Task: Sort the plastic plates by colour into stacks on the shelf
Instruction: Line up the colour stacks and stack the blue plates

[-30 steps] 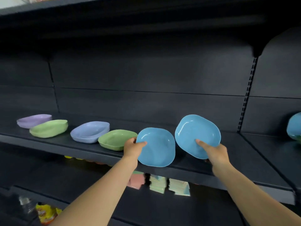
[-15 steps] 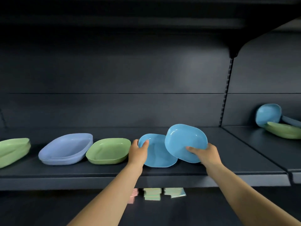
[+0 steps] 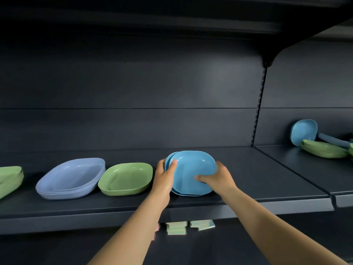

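- The dark metal shelf [image 3: 248, 180] is occupied by rows of plastic plates.
- A stack of periwinkle rounded-square plastic plates [image 3: 71, 178] is set left of a single green plastic plate [image 3: 127, 178].
- Two bright blue plastic plates [image 3: 193, 169] are nested, tilted, above the shelf.
- Their left rim is gripped by the left hand [image 3: 165, 178].
- Their right rim is clasped by the right hand [image 3: 217, 178].
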`<state>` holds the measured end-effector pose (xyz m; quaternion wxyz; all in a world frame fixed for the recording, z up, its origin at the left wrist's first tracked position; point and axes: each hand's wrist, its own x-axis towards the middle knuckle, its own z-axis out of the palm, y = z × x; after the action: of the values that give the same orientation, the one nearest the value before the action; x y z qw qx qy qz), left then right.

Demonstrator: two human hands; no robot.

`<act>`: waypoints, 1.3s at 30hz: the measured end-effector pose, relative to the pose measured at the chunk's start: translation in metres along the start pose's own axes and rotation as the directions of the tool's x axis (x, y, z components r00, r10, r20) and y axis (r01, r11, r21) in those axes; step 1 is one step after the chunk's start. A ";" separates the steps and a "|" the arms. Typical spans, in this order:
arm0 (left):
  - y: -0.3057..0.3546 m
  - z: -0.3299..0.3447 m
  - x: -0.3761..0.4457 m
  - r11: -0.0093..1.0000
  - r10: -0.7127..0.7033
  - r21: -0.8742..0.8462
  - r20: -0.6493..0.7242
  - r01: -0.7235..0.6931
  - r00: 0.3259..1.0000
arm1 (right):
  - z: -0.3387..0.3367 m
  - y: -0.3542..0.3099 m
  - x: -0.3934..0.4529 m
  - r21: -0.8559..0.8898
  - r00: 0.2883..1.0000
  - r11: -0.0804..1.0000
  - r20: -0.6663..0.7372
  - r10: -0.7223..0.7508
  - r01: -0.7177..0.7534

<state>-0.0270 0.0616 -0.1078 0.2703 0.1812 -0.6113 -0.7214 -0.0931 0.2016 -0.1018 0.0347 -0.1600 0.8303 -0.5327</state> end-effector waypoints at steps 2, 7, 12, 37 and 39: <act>0.000 -0.001 -0.001 1.000 0.011 0.027 0.021 -0.011 1.000 | 0.009 0.002 -0.001 0.044 0.999 0.999 0.028 0.016 -0.017; -0.002 -0.003 0.001 0.991 -0.006 0.133 0.045 0.000 0.999 | 0.008 0.006 -0.004 0.187 0.999 0.982 0.016 0.039 -0.042; -0.004 -0.001 0.003 0.969 -0.013 0.248 0.039 0.002 0.999 | 0.005 0.009 0.000 0.159 0.999 0.986 0.011 0.048 -0.049; 0.022 0.016 0.015 0.622 -0.239 0.780 0.111 0.065 0.965 | -0.029 -0.008 0.028 -0.182 0.965 0.971 0.183 0.188 -0.155; 0.038 0.028 0.014 0.482 -0.186 0.875 0.155 -0.048 0.970 | -0.057 -0.010 0.026 -0.270 0.977 0.958 0.158 0.145 -0.098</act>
<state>-0.0484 0.0707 -0.0643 0.0388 0.2334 -0.9112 -0.3372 -0.1289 0.2401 -0.0656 0.1192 -0.1579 0.8952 -0.3994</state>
